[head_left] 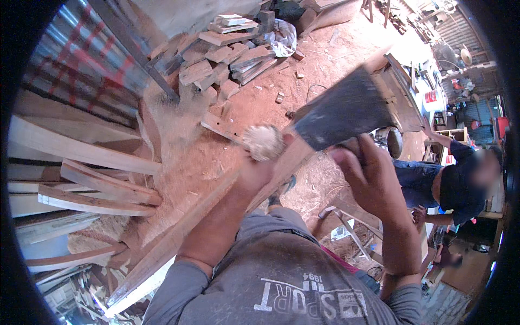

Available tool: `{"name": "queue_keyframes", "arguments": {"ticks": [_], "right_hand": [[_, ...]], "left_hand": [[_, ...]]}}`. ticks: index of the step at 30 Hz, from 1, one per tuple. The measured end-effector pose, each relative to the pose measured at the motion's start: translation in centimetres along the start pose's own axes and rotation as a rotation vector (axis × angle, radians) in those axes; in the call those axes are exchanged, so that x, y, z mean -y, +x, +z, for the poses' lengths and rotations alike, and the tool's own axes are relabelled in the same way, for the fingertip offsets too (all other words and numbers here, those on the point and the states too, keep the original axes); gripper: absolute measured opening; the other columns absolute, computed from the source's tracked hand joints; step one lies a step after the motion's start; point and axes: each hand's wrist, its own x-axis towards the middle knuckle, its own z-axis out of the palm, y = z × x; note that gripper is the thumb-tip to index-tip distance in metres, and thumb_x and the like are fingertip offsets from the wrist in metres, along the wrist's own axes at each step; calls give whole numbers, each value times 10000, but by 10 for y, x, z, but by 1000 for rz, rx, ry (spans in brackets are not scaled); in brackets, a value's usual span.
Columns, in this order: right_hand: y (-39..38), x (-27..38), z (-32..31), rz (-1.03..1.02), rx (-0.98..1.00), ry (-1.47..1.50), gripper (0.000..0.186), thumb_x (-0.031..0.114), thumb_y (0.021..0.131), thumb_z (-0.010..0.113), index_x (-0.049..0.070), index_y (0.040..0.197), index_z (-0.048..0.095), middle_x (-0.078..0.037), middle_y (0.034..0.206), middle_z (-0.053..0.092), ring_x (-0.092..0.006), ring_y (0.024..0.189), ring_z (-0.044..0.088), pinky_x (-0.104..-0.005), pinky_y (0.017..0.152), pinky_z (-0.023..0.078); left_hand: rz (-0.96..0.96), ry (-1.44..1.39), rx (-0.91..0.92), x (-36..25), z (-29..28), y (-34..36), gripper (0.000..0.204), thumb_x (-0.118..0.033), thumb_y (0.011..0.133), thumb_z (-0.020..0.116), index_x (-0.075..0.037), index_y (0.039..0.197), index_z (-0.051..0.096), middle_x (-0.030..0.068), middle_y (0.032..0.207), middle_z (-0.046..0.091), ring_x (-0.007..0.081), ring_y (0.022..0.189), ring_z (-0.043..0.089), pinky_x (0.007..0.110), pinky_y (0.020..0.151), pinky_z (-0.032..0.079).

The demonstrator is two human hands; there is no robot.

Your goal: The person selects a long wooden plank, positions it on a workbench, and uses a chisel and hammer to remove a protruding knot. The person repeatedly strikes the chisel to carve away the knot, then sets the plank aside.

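A long wooden plank (208, 208) slants from the lower left up toward the middle. Over it, my left hand (257, 169) is closed on a round, pale, rough-edged wad (264, 142) that hides most of the fingers. I cannot make out what the wad is made of. A dark, flat, four-sided piece (346, 111), slightly blurred, covers the plank's far end. Against its lower right edge, my right hand (371, 176) is closed with curled fingers, smeared by motion.
Wood offcuts (222, 57) are heaped at the back beside a white sack (281, 38). Curved timbers (103, 184) lean in from the left, near a corrugated metal wall (70, 65). A person (460, 184) is at the right. Reddish dusty ground surrounds the plank.
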Motion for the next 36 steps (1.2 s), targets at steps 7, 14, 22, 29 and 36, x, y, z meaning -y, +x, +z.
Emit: {"name": "queue_keyframes", "arguments": {"ticks": [7, 14, 22, 29, 36], "right_hand": [[-20, -13, 10, 255, -100, 561, 351, 390, 1070, 520, 40, 1042, 523, 13, 693, 486, -51, 501, 419, -225, 431, 346], [-24, -15, 15, 297, -66, 629, 229, 266, 1056, 563, 37, 1051, 554, 43, 704, 490, -35, 552, 438, -220, 468, 331], [-30, -10, 13, 214, -67, 614, 240, 247, 1064, 548, 7, 1076, 548, 12, 722, 512, -41, 559, 424, -226, 485, 322], [-24, 10, -3, 68, -136, 456, 468, 393, 1043, 567, -34, 1230, 532, -62, 785, 575, -89, 601, 502, -226, 499, 386], [-22, 21, -20, -418, -30, 524, 425, 362, 962, 670, 5, 1164, 559, -186, 767, 661, -309, 710, 678, -377, 635, 525]], "left_hand": [[42, 103, 171, -21, -36, 11, 214, -154, 924, 769, -54, 1004, 597, 3, 867, 596, 121, 804, 563, 300, 737, 488], [-90, 178, 183, -37, -19, 8, 240, -214, 925, 775, -46, 947, 604, 28, 764, 578, 158, 740, 575, 332, 691, 487], [50, 301, 214, -41, -13, 12, 280, -247, 905, 797, -18, 879, 637, 36, 750, 630, 154, 690, 585, 343, 649, 495], [-71, 240, 228, -40, -7, 9, 234, -213, 886, 820, -20, 885, 686, 31, 805, 705, 107, 758, 658, 309, 695, 537], [23, 14, 388, -18, -3, -7, 282, -135, 862, 829, -43, 1089, 688, 44, 1014, 735, 112, 922, 692, 286, 837, 552]]}}
